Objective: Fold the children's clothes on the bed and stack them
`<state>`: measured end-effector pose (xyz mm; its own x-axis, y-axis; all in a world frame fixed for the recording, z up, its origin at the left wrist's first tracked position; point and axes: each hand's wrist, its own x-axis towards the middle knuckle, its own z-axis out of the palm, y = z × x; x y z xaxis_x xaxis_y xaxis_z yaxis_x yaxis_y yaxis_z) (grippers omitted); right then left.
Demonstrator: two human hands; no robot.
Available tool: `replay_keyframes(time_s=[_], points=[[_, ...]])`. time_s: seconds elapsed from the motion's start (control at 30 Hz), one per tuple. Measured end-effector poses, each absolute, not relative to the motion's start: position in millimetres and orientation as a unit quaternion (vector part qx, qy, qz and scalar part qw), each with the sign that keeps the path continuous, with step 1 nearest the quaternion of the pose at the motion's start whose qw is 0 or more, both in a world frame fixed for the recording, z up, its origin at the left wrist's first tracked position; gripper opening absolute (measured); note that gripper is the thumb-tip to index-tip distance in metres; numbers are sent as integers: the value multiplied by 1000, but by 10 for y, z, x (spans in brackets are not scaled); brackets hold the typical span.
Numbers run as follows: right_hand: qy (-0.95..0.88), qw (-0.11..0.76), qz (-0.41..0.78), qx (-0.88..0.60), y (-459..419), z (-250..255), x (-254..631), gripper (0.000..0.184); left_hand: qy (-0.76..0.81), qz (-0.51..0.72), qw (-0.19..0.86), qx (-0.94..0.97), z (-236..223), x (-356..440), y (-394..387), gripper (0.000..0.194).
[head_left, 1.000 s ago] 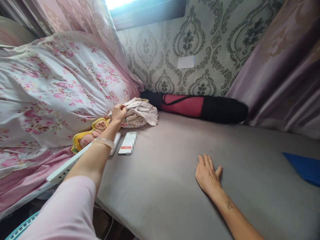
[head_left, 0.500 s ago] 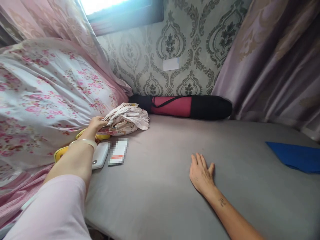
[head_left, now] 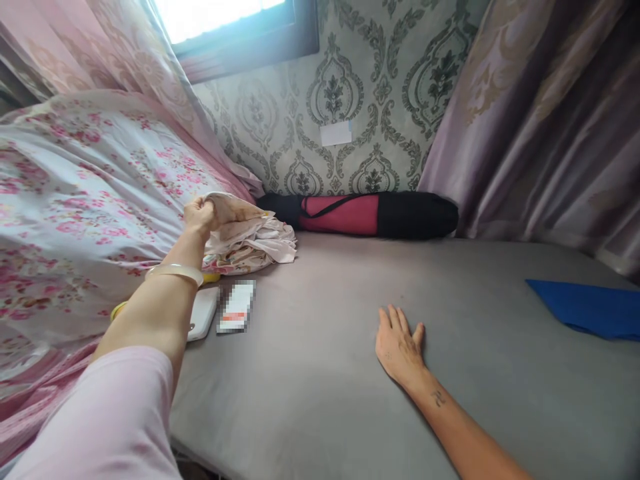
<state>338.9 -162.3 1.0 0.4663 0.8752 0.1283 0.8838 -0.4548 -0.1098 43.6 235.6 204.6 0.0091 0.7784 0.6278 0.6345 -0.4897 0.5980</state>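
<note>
My left hand (head_left: 200,215), with a pale bangle on its wrist, is closed on a raised edge of a crumpled whitish cloth (head_left: 273,240). The rest of that cloth lies in a bunched heap on the grey bed sheet (head_left: 310,373), and its coloured print shows in places. My right hand (head_left: 400,347) rests palm down on the sheet, fingers stretched out, holding nothing. Below my left hand lie a white device (head_left: 204,313), partly hidden by my forearm, and a blurred-out phone-like object (head_left: 237,307).
A black and red long bag (head_left: 340,215) lies along the patterned wall (head_left: 335,87). On the left is a pile under a floral cover (head_left: 100,180). A blue flat item (head_left: 590,310) lies at the right. Curtains (head_left: 530,120) hang at both sides.
My left hand has moved up and slightly right, lifting the edge of the whitish cloth away from the heap. My right hand stays flat on the sheet. The view has shifted slightly.
</note>
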Motion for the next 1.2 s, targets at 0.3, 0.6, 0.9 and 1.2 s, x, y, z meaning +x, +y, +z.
replay_keyframes(time_s=[0.3, 0.6, 0.9, 1.2], points=[[-523, 96, -26, -846, -1649, 15, 3390, 51, 351, 661, 386, 539, 2571, 1024, 2045, 8], [-516, 276, -60, -809, -1589, -15, 3478, 60, 108, 506, 509, 688, 2483, 1660, 1137, 22], [-547, 326, -38, -770, -1604, -123, 3552, 67, 190, 239, 365, 880, 1750, 2064, 485, 20], [-532, 305, -16, -790, -1598, -112, 3543, 62, 213, 698, 391, 561, 2531, 1654, 1750, 31]])
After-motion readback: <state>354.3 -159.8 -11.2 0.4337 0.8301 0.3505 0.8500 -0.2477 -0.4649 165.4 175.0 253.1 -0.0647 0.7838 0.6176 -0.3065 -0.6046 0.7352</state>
